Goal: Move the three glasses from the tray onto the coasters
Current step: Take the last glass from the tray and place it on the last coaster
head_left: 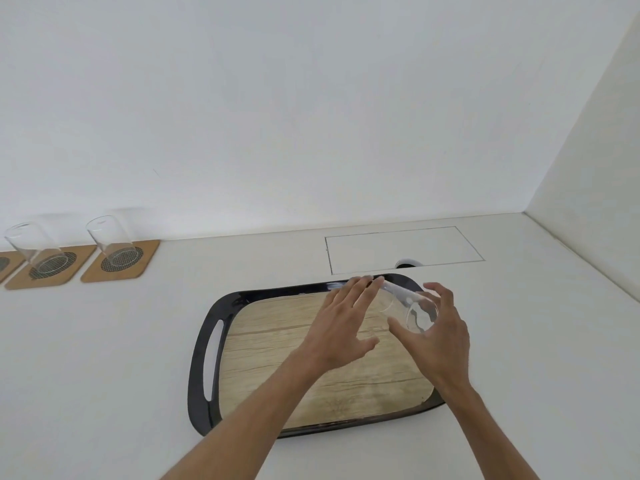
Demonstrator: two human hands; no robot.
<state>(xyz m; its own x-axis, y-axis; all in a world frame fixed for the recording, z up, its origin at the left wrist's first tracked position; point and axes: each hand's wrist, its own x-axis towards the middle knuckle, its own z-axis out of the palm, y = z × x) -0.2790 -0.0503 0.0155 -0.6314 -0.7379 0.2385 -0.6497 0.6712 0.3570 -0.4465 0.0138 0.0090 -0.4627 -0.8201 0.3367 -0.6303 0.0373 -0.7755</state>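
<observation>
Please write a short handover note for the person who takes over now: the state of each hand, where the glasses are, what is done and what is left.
Left hand: open, fingers spread, beside the last glass, not gripping.
Right hand: curled at this glass; a closed grip cannot be confirmed.
Last glass: over the tray, tilted.
Done: two glasses stand on coasters.
Left: put the last glass on the third coaster, at the left edge.

Both forearms are reaching forward. The left hand (pixel 341 323) is lying flat with fingers spread, while the right hand (pixel 438 336) is curling open, fingers apart.
</observation>
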